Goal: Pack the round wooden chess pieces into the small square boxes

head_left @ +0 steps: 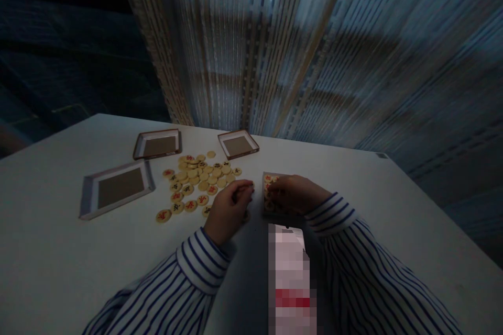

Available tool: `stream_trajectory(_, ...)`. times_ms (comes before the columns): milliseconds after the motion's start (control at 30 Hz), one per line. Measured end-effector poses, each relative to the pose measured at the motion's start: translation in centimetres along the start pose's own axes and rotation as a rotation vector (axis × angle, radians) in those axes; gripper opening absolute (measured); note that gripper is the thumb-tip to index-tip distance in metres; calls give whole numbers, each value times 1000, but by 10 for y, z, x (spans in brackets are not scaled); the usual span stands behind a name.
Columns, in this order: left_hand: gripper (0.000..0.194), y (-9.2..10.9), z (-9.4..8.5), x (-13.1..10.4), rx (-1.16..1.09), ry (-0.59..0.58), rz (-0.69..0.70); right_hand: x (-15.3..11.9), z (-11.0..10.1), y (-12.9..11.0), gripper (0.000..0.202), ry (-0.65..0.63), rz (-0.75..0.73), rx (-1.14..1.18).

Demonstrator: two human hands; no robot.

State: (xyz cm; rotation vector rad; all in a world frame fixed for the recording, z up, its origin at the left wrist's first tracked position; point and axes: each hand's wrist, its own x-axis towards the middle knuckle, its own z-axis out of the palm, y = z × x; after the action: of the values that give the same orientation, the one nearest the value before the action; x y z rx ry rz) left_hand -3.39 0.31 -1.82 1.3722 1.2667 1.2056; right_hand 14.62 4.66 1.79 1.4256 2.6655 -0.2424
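Dim light is spread over the white table (393,204), with a string curtain (251,63) hung beyond both hands. And straight to the grip: the right hand (298,193) is held low over a small box (264,207), its fingers bent down, tips close together, right in among the round pieces (268,179). Red characters can be seen on some of these, just left of the right fingers; much of the box is covered by the hand. Across to the left hand (228,212), just beside the box: fingers curled, thumb set near them, only a small gap left in the curl. In this gloom it cannot fairly be told whether anything is pinched in either hand. Now the big crowd! Loose pieces (216,172) are scattered beyond and to the left of the left hand, some marked in red or black, plenty shown blank, a few overlapped. Farther out, a shallow tray (238,145) is set ahead of the left hand, past the scatter; a second tray (159,144) is placed farther left, and a larger tray (120,188) nearer, left of the scatter. On the near side of the right hand, a pixelated strip (291,277) is banded in red. Both arms are clad in striped sleeves (200,264).
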Motion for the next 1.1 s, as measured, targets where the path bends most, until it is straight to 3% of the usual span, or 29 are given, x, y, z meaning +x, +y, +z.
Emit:
stream_trajectory(133,27,0,0,0,3,1,1,-3,-7,2,29,42,36,-7)
stream_trajectory(467,29,-5,-1,-1,73,-8,65,-29,-38,-9,24,545,76,51)
stream_trajectory(600,28,-5,-1,-2,145,9,125,-40,-39,-16,24,601,73,59)
stream_trajectory(767,27,-5,-1,-5,309,15,209,-54,-19,-15,22,520,76,49)
stream_trajectory(967,23,-4,1,-10,548,-48,427,-73,27,11,30,692,152,161)
stream_trajectory(1100,25,-4,2,-13,689,-99,549,-79,43,25,42,604,197,272)
